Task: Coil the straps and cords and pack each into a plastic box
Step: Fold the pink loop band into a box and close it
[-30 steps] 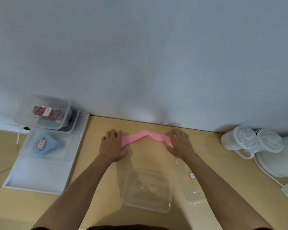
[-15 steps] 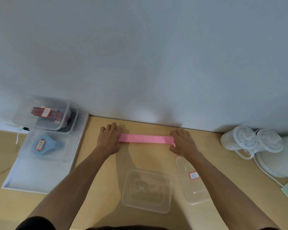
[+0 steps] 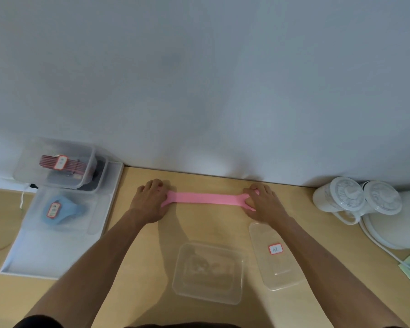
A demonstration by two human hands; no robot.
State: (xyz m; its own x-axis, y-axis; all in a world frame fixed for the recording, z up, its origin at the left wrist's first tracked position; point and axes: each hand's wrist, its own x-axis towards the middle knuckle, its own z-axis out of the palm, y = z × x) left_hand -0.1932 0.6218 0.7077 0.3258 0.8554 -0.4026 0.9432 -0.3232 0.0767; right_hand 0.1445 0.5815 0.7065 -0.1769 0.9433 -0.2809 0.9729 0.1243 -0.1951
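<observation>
the pale wooden bench [image 3: 140, 268] meets the wall. a pink strap [image 3: 205, 198] stretches across its far side. nearer sit an open clear box [image 3: 240, 275] and, just right, a labelled lid [image 3: 279, 271]. a white tray [image 3: 45, 256] lies at the left, two white jugs [image 3: 339, 197] at the right.

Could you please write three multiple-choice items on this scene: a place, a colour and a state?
1. Where is the open clear box? A) on the tray B) on the table, near the person C) against the wall
2. What colour is the held strap? A) blue B) pink C) red
3. How is that strap? A) coiled B) boxed C) pulled out straight
Key: 1B, it sits on bare wood; 2B, plainly pink; 3C, left hand and right hand each hold an end.
</observation>
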